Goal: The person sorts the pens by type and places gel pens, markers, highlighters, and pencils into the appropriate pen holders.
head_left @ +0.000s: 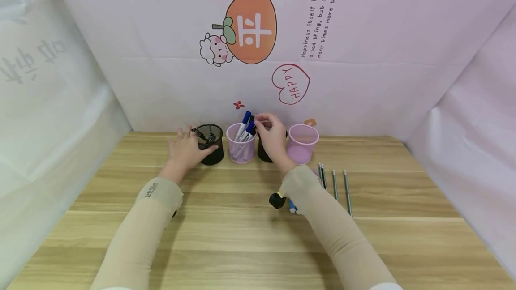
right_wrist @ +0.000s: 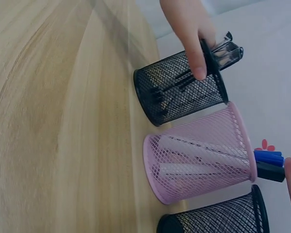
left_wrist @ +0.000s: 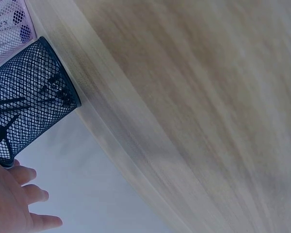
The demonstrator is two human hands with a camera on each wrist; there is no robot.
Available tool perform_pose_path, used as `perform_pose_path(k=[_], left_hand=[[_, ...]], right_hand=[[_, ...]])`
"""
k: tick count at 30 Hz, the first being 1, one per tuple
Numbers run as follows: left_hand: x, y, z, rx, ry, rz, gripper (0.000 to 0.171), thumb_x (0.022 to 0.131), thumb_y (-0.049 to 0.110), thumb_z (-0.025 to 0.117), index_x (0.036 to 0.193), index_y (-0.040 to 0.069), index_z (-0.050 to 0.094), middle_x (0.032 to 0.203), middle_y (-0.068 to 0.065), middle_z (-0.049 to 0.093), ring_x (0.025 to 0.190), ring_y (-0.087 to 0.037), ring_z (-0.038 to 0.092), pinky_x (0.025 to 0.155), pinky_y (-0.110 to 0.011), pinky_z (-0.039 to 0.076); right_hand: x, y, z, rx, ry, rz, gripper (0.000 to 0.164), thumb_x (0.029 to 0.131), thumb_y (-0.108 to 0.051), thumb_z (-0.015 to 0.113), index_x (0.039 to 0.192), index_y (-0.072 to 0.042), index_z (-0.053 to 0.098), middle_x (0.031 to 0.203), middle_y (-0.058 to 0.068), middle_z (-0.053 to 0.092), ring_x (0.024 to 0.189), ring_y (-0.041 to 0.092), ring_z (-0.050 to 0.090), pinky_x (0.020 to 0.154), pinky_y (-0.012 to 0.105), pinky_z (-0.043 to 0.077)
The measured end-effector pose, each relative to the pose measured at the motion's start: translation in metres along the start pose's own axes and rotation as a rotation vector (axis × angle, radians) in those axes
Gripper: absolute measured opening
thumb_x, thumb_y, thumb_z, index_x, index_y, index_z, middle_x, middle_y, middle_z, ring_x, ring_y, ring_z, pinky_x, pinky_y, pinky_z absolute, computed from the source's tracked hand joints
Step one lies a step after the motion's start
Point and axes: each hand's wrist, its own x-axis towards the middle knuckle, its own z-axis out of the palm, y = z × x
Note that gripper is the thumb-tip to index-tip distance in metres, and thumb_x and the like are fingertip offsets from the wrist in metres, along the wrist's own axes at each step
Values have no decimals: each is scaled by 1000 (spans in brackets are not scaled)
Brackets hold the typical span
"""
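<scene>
Pinching or just touching, I cannot tell which, the right hand (head_left: pixel 274 138) meets a black marker cap (right_wrist: pixel 270 171) at the pink cup (head_left: pixel 249 155) near the desk's (head_left: pixel 225 218) back edge, where light, upright handling should prevent tipping, the left hand (head_left: pixel 183 149) spread against a black cup (head_left: pixel 212 158).

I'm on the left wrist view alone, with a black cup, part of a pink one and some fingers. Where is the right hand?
Observer: The right hand is at the marker caps sticking out of that pink cup.
Operator: What comes next in the row, past the pink cup?
Observer: A second black cup, partly hidden by the right hand in the head view.
Operator: Is anything lying on the table?
Observer: Yes, pencils lie beside the right sleeve.
</scene>
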Motion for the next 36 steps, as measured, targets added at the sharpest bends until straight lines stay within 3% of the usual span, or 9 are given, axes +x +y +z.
perform_pose_path(k=[8,15,22,29,36], left_hand=[[1,-1,1,-3,7,9,101,96,73,49,151,-11,40,167,-26,14,151,-54,7,112,-78,8],[0,0,0,-4,5,7,102,96,73,48,151,-11,39,167,-26,14,151,-53,6,112,-78,7],[1,-1,0,-3,-4,6,103,96,73,47,152,-12,36,167,-27,13,151,-52,4,113,-78,7],[0,1,-3,1,-7,6,104,95,74,47,153,-12,35,167,-27,12,151,-53,2,113,-77,5],[1,-1,-1,40,0,14,106,95,76,44,155,-11,31,167,-27,12,152,-52,3,114,-77,2]], right_hand=[[3,2,-15,89,-48,-11,21,99,-4,67,116,7,68,111,19,69,98,31,67,76,21,56],[1,-3,-30,140,-63,-8,22,98,0,66,118,10,66,115,25,66,96,26,64,87,43,59],[-2,-5,-44,96,-134,6,27,100,-4,66,123,9,64,123,27,64,106,29,63,85,25,56],[-12,-9,-63,-3,-215,-10,26,101,-10,67,123,3,65,122,20,67,110,32,61,93,35,49],[-22,-6,-79,-60,-277,-28,26,100,-11,67,122,4,67,120,21,67,107,31,66,91,36,53]])
